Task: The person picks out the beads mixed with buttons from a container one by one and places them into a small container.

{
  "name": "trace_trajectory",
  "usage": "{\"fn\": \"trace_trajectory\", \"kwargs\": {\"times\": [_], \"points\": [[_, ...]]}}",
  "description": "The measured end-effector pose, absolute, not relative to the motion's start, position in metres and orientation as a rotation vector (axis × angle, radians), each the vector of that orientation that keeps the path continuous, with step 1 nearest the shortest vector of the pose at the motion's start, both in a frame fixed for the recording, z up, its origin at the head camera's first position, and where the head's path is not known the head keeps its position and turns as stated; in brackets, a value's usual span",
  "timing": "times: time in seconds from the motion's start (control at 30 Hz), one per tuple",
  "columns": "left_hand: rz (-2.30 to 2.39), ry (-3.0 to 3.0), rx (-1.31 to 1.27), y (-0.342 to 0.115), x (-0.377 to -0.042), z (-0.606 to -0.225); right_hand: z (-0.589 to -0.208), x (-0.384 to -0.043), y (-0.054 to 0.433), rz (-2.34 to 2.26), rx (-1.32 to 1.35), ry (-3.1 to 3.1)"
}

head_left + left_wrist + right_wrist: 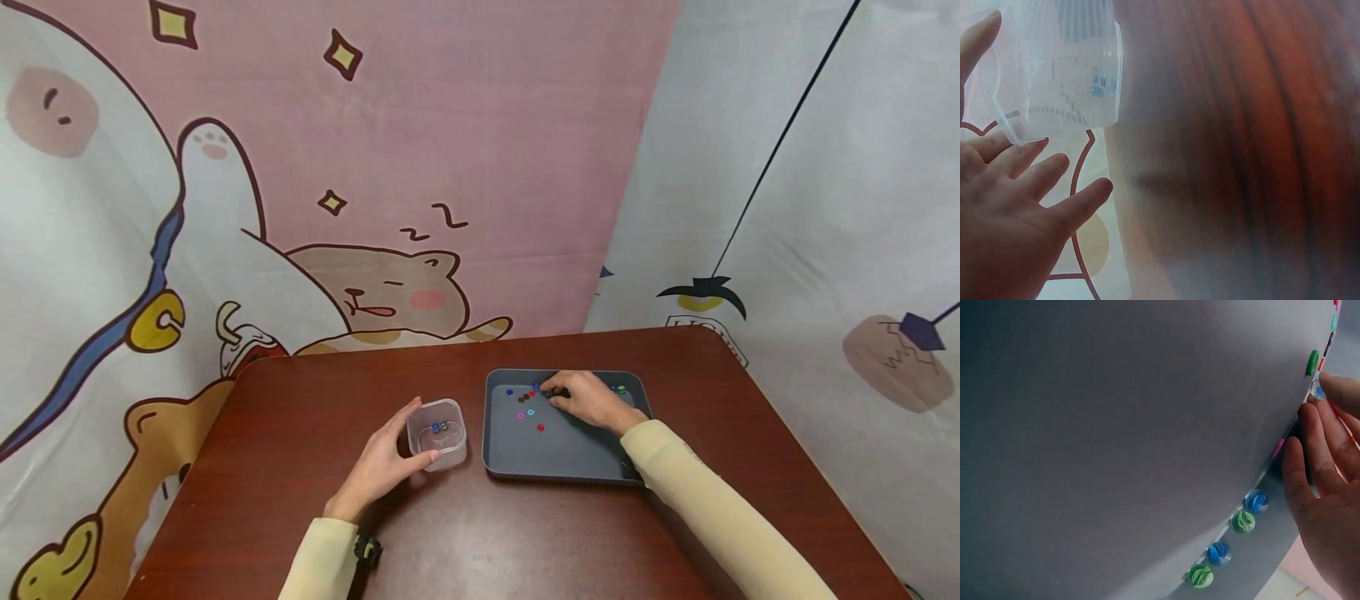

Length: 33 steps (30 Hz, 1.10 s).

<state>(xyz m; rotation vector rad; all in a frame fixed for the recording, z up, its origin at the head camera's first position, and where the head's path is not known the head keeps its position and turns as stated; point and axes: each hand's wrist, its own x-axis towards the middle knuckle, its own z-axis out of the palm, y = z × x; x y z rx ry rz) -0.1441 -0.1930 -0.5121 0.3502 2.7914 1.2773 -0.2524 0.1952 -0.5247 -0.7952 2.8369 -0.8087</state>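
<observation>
A: So where's the marble at?

B: The blue-and-clear marble (1318, 389) looks to be pinched between thumb and fingertip of the right grip (588, 402), up toward the far side of the gray tray (555, 458). That's best seen from the right wrist; it can't be picked out for sure from the head view. It's round, so no long axis needs lining up.

A: And what does the coming move hang on?

B: Sideways offset, at a guess. The clear box (454, 457) is set just left of the tray, with a strip of table (450, 533) between. From the right grip it lies leftward and a bit nearer the body, so the tray's left rim would have to be cleared.

A: Left grip (381, 467)?

B: Nearer to the box by far. The box is held between a widely spread thumb and fingers, a couple of fingers left off it. Two marbles (436, 427) can be seen inside.

A: Anything else?

B: Small colored pieces (541, 427) are scattered left of the right grip. More marbles (1243, 521), green and blue, are lined up along the tray's edge, away from the thumb.
</observation>
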Motion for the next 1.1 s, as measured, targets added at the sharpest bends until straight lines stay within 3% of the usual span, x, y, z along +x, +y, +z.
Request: {"fn": "trace_trajectory", "kwargs": {"times": [0.6,1.1], "points": [[1.26,2.796,0.345,-0.193,-0.144,-0.511,-0.523,-0.251,0.192,-0.793,-0.807,2.856],[1.276,2.787,0.325,-0.193,-0.145,-0.512,-0.488,-0.242,0.194,-0.868,-0.853,2.889]]}}
